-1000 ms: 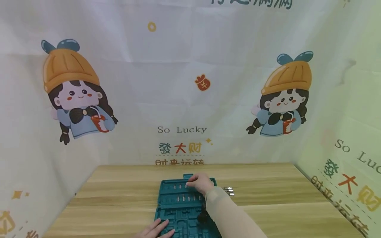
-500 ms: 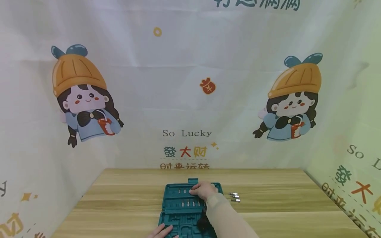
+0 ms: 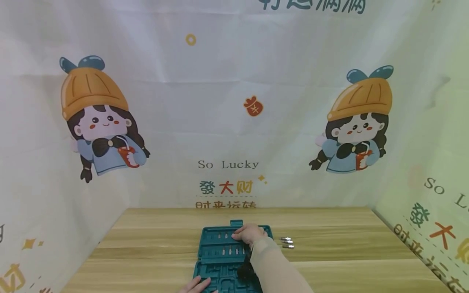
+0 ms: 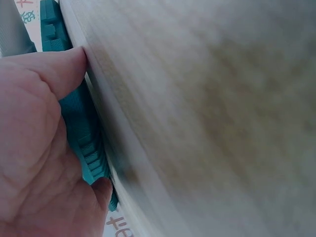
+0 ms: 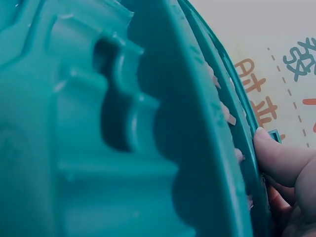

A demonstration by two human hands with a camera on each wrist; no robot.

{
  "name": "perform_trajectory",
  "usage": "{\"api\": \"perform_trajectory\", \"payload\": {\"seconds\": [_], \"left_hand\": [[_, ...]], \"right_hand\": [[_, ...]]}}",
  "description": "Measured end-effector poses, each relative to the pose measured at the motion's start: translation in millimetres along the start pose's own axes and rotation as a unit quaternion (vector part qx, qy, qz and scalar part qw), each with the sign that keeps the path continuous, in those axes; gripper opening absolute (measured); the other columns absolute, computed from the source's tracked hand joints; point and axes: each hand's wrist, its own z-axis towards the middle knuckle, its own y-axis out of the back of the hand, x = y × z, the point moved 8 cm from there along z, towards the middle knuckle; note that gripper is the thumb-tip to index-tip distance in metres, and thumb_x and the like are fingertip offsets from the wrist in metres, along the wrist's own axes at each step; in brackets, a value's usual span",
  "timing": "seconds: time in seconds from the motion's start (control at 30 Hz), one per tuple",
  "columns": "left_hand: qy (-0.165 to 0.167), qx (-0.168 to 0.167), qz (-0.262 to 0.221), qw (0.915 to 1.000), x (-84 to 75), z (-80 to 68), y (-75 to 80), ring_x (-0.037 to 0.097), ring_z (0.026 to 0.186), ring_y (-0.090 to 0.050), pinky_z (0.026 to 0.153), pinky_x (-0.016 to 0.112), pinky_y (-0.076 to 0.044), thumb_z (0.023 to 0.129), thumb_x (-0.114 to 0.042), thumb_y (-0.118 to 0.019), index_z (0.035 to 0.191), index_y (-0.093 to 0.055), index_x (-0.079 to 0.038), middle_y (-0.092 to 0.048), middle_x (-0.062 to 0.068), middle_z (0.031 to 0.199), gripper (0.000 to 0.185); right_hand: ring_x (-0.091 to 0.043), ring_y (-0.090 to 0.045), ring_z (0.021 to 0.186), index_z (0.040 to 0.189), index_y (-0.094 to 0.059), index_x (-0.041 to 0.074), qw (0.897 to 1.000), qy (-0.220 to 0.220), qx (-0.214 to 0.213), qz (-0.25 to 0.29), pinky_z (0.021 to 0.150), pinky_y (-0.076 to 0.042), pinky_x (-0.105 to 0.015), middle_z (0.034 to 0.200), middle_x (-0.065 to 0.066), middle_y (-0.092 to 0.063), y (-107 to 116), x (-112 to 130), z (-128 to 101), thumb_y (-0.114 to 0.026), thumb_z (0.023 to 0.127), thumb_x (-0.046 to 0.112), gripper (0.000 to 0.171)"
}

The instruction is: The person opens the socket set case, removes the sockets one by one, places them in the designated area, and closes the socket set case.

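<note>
A teal plastic tool case [image 3: 220,264] lies open and flat on the wooden table [image 3: 154,244], with rows of small metal bits in its far half. My right hand [image 3: 249,235] reaches over the far row, its fingertips [image 5: 276,153] bent down and touching the case's rim [image 5: 98,123]. Whatever is under them is hidden. My left hand [image 3: 196,285] rests flat on the near left corner, and in the left wrist view its thumb [image 4: 59,69] lies against the case's edge [image 4: 81,128]. Three loose silver bits [image 3: 287,243] lie on the table just right of the case.
A printed cloth backdrop [image 3: 234,122] with cartoon figures stands behind the table and along both sides. Bare wood lies to the left and right of the case. A black strap [image 3: 243,270] sits on my right wrist.
The head view has shifted a little. My right hand stays on the case's far row, its fingers drawn in slightly. My left hand stays on the near corner.
</note>
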Motion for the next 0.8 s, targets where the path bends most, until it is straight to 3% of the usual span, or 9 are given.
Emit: {"api": "perform_trajectory", "payload": {"seconds": [0.13,0.37,0.47,0.6,0.8], "left_hand": [[-0.011,-0.007,-0.001,0.9999,-0.8,0.8,-1.3,0.031,0.137,-0.035,0.117,0.041,-0.008,0.102,-0.041,-0.043,0.148,-0.041,-0.026,-0.035,0.005,0.153,0.049],[0.009,-0.023,0.001,0.9997,0.0,1.8,1.3,0.028,0.141,-0.029,0.117,0.038,-0.009,0.103,-0.039,-0.04,0.146,-0.043,-0.026,-0.041,0.009,0.148,0.046],[0.006,-0.027,-0.001,0.9996,-0.7,3.4,4.9,0.029,0.137,-0.035,0.116,0.039,-0.01,0.103,-0.038,-0.041,0.146,-0.044,-0.025,-0.042,0.008,0.148,0.045],[0.008,0.0,-0.007,0.9999,-0.5,6.1,6.9,0.03,0.135,-0.038,0.117,0.039,-0.006,0.101,-0.043,-0.042,0.148,-0.039,-0.026,-0.04,0.009,0.149,0.05],[0.009,0.006,-0.011,0.9999,-0.4,9.8,13.0,0.031,0.133,-0.041,0.117,0.038,-0.004,0.1,-0.045,-0.046,0.149,-0.039,-0.024,-0.043,0.012,0.146,0.053]], "right_hand": [[-0.053,-0.015,0.132,0.09,-0.076,0.01,1.0,-0.01,0.0,0.014,0.107,-0.009,-0.065,0.133,-0.029,-0.045,-1,-2,2,-0.078,0.081,0.014,0.01],[-0.055,-0.006,0.133,0.089,-0.075,0.007,0.999,-0.029,0.008,0.034,0.105,-0.024,-0.061,0.142,-0.038,-0.026,-4,-2,2,-0.077,0.083,0.013,0.009],[-0.054,-0.011,0.132,0.089,-0.076,0.007,0.999,-0.035,0.002,0.024,0.105,-0.023,-0.061,0.139,-0.036,-0.032,-4,0,0,-0.077,0.083,0.014,0.009],[-0.051,-0.017,0.131,0.092,-0.077,0.008,0.999,-0.045,-0.01,0.003,0.106,-0.02,-0.061,0.133,-0.032,-0.043,-2,4,-2,-0.077,0.083,0.017,0.013],[-0.05,-0.017,0.133,0.092,-0.077,0.009,0.999,-0.047,-0.026,0.001,0.109,-0.012,-0.061,0.133,-0.029,-0.047,-1,7,-8,-0.077,0.083,0.02,0.013]]}}
